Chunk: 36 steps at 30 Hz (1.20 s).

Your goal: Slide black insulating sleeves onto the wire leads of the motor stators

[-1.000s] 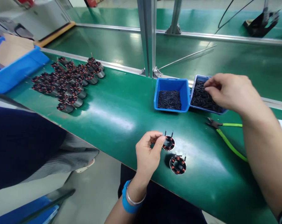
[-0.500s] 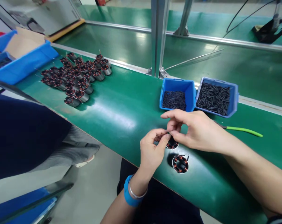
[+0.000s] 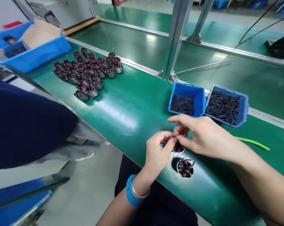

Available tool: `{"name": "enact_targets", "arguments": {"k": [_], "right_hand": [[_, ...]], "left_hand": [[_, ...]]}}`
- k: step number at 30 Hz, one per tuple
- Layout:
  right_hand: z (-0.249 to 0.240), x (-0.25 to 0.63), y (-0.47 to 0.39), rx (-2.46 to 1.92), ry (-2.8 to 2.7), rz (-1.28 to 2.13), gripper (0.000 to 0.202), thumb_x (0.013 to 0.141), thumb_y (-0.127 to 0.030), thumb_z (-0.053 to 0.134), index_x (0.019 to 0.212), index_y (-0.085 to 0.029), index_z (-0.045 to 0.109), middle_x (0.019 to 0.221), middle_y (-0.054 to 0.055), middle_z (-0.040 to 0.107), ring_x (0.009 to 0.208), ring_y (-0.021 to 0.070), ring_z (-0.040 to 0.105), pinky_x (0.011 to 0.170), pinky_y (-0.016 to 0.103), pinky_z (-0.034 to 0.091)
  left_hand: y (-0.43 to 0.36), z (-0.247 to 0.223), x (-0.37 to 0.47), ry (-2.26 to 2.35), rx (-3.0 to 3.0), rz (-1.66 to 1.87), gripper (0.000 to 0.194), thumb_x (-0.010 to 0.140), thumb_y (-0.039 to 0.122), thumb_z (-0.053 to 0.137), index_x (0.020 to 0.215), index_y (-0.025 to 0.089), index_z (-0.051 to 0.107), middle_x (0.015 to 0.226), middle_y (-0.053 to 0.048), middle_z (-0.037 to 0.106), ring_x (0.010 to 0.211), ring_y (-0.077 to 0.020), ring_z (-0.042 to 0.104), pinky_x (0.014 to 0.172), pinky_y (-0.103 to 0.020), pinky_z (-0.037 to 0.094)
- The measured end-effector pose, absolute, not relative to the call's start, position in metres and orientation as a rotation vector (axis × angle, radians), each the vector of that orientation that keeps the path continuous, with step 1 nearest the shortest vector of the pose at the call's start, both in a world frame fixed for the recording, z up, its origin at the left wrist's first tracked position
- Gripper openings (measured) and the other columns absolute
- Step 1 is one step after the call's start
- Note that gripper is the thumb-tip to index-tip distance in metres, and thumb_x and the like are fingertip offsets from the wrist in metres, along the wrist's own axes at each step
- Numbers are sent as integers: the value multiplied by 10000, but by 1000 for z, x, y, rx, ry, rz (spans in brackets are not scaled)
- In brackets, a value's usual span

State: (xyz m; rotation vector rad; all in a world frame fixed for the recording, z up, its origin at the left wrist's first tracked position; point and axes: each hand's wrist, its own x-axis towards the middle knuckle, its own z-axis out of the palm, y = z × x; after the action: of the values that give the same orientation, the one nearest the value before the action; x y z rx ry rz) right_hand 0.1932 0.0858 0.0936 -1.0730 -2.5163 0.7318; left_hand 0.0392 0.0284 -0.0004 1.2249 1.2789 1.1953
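My left hand (image 3: 159,150) and my right hand (image 3: 195,133) meet fingertip to fingertip above a copper-wound motor stator (image 3: 179,148). Both pinch at the same spot at its upper edge; what lies between the fingertips is too small and covered to make out. The right index finger sticks out to the left, off the pinch. Fingers partly hide this stator. A second stator (image 3: 185,168), a silver ring with copper coils and short black sleeves on its leads, stands just nearer to me on the green bench.
Two blue bins hold thin black tubes (image 3: 182,104) and thicker black tubes (image 3: 223,106). A green-handled tool (image 3: 253,142) lies behind my right forearm. Many stators (image 3: 85,73) stand grouped at left, near a large blue crate (image 3: 45,51). Another person (image 3: 26,125) stands at left.
The whole view has shifted, so the scene sits farther right and slightly lower. My hands keep their pinch over the same stator, the fingertips drawn slightly closer together.
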Motion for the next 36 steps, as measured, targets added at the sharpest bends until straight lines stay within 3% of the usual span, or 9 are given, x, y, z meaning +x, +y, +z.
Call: {"name": "enact_targets", "arguments": {"k": [5,8,11,16,19,22,25,31,36], "right_hand": [[100,181,99,-1143,-2717,717,421,799,-47,575,1215,-101,609,811,39,754,669,154,697,589,241,478],[103,172,109,-1195,-2871,771,352,825,-89,597,1172,-108,654,747,44,732,645,167,679,542,245,439],[107,174,109,-1136,-2982,781,238,843,-146,638,1069,-146,713,730,41,716,633,176,659,526,258,420],[110,209,84,-1072,-2693,599,260,930,-238,565,1134,-199,722,892,63,759,737,184,703,645,280,507],[102,227,68,-1074,-2701,841,320,915,-159,514,1157,-221,715,1046,51,775,875,189,738,741,285,559],[93,231,55,-1101,-2755,1009,589,823,-104,538,1406,-180,560,1156,87,750,939,208,737,793,312,583],[86,222,42,-1122,-2796,1002,783,716,-118,584,1487,-109,448,1226,152,713,969,264,731,820,384,595],[67,198,22,-1372,-2698,806,638,791,-126,524,1427,-119,483,1311,188,662,1045,303,723,835,438,601],[75,197,26,-1330,-2704,758,517,786,-63,485,1265,-206,619,1094,94,767,886,267,763,727,374,619]], "left_hand": [[28,1,41,1258,1194,1191,97,851,230,708,937,188,690,854,-32,747,759,-154,701,711,-270,569],[26,1,39,1243,1162,1186,305,785,187,745,1066,182,626,894,-38,742,783,-157,697,744,-285,579],[20,2,29,1232,1209,1157,502,743,181,763,1194,169,542,1036,-89,719,899,-193,699,828,-339,587],[11,6,12,1156,1510,944,687,736,134,743,1365,195,474,1305,-144,645,1123,-275,659,968,-441,560],[10,4,13,1188,1659,919,579,796,143,706,1339,219,521,1319,-115,652,1151,-278,651,993,-463,552],[10,-1,18,1260,1694,944,440,851,176,669,1276,201,558,1225,-112,694,1093,-263,680,952,-446,578],[9,-4,18,1234,1727,959,475,846,147,637,1306,195,529,1235,-120,685,1100,-255,683,940,-428,587],[3,-3,9,1215,1629,1000,458,850,149,613,1297,186,522,1187,-118,695,965,-204,715,864,-370,616],[5,-5,-12,1304,1560,1157,345,865,173,635,1206,189,587,1119,-98,703,907,-178,706,810,-325,607]]}}
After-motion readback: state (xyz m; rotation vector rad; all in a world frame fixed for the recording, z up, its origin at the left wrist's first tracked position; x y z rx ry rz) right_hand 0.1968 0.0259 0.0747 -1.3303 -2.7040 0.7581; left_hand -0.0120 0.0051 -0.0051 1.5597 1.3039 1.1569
